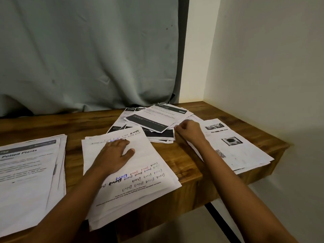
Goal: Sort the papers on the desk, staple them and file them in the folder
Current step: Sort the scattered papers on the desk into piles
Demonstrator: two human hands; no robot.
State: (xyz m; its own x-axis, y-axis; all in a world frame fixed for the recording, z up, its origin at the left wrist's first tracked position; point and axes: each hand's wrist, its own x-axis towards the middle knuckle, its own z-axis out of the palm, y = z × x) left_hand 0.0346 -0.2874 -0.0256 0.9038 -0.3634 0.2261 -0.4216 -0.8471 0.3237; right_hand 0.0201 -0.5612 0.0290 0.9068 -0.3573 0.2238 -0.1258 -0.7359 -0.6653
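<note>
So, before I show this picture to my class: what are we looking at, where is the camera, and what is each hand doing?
There is no machine here. One wide-angle camera sits on a person's head and looks down at their two bare arms.

On the wooden desk lie four lots of paper: a printed stack on the left, a handwritten pile in the middle, a messy heap with black bands at the back, and sheets with small photos on the right, overhanging the desk edge.

The left hand lies flat on the handwritten pile, holding nothing. The right hand is curled at the edge of the messy heap, seemingly pinching a sheet; the grip itself is hard to see. No stapler or folder shows.
</note>
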